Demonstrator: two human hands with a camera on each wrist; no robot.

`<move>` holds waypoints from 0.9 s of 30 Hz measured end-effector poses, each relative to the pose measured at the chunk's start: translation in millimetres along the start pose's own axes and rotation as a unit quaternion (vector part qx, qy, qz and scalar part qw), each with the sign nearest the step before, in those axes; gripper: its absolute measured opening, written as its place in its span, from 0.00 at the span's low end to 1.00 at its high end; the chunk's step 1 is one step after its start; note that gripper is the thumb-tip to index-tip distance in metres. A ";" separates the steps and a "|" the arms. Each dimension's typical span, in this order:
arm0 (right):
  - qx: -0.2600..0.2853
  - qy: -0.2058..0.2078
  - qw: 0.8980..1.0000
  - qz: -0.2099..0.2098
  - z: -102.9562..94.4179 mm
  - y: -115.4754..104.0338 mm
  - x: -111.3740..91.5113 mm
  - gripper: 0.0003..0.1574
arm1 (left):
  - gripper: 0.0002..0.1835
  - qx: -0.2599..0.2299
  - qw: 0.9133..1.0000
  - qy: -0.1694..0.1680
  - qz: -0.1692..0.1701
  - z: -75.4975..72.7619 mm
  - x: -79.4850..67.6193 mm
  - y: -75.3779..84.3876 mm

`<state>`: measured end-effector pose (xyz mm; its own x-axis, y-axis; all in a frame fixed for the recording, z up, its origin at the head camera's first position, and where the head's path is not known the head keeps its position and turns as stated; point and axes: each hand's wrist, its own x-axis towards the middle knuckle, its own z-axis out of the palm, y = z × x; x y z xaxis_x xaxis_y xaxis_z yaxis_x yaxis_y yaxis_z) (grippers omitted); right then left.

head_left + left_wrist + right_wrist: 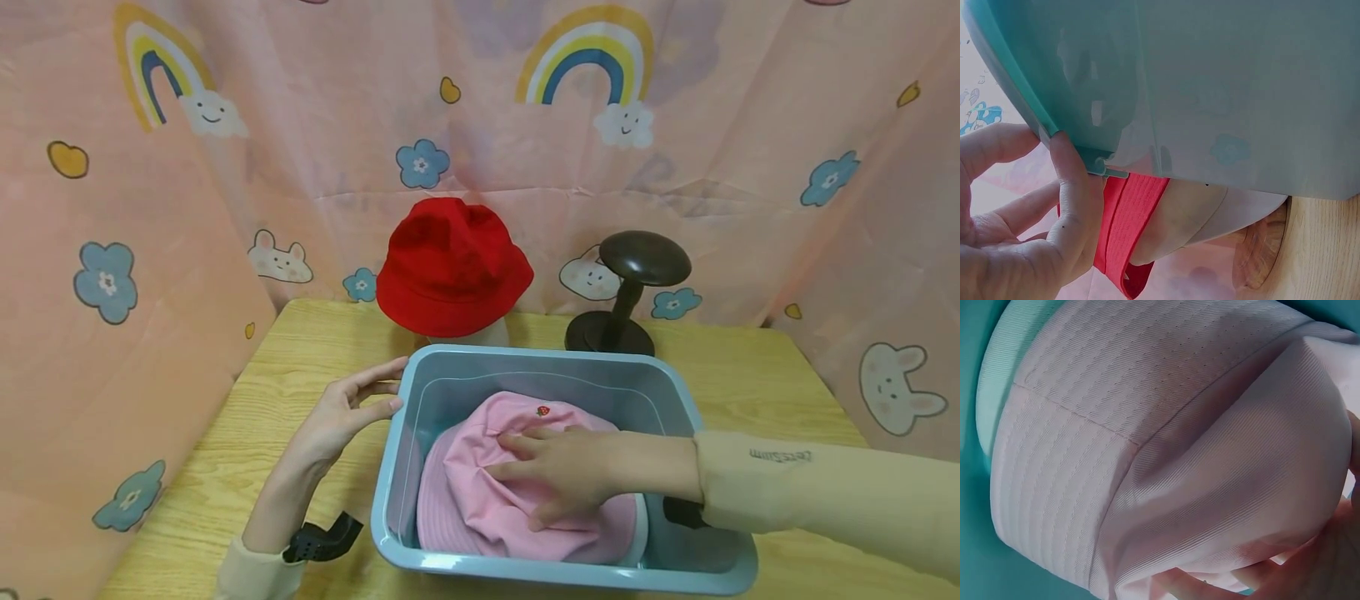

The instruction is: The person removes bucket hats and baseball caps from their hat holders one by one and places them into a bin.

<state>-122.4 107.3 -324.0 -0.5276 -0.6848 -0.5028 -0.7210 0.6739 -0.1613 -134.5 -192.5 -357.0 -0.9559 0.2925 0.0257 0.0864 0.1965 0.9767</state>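
A pink bucket hat (pixel 480 500) with a small strawberry on its crown lies in a blue plastic bin (pixel 555 569). My right hand (pixel 566 471) is on the crown, fingers spread and bent into the soft cloth. Folds of the crown bulge by the fingers (pixel 1260 575) in the right wrist view. Under the pink brim shows a pale mint brim (pixel 997 381), the rest of it hidden. At the bin's upper left side, my left hand (pixel 341 412) holds the rim, thumb and fingertips on its edge.
Behind the bin, a red bucket hat (pixel 453 267) sits on a pale stand (pixel 1182 212). To its right stands a bare dark brown hat stand (pixel 633 283). Everything is on a wooden table (pixel 300 350). A pink patterned curtain (pixel 360 100) hangs around the back and sides.
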 end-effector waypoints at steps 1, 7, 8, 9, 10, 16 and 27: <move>-0.001 -0.001 1.000 0.001 0.5 -0.1 0.8 0.42 | 0.30 0.000 1.000 0.000 0.001 -0.1 0.1 -0.1; -0.018 0.002 1.000 0.006 5.1 -2.8 5.2 0.41 | 0.29 -0.003 1.000 -0.002 0.005 -0.1 0.9 -1.4; -0.021 0.003 1.000 0.008 6.1 -3.4 6.1 0.41 | 0.29 -0.003 1.000 -0.002 0.005 -0.1 1.0 -1.5; -0.024 0.002 1.000 0.010 7.0 -3.9 7.1 0.41 | 0.29 -0.004 1.000 -0.002 0.004 0.0 1.0 -1.7; -0.026 0.001 1.000 0.011 8.0 -4.3 8.2 0.41 | 0.29 -0.003 1.000 -0.002 0.003 0.0 1.0 -1.9; -0.048 -0.002 0.999 0.013 14.6 -5.0 14.6 0.43 | 0.29 -0.002 1.000 -0.003 0.004 1.2 1.1 -1.8; -0.052 0.007 0.999 0.005 22.7 -3.5 20.8 0.44 | 0.29 -0.002 1.000 -0.003 0.009 0.3 -0.2 1.3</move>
<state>-120.6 97.0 -353.1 -0.5402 -0.6827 -0.4920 -0.7585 0.6483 -0.0668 -134.1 -192.0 -355.8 -0.9524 0.3021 0.0411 0.1019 0.1885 0.9768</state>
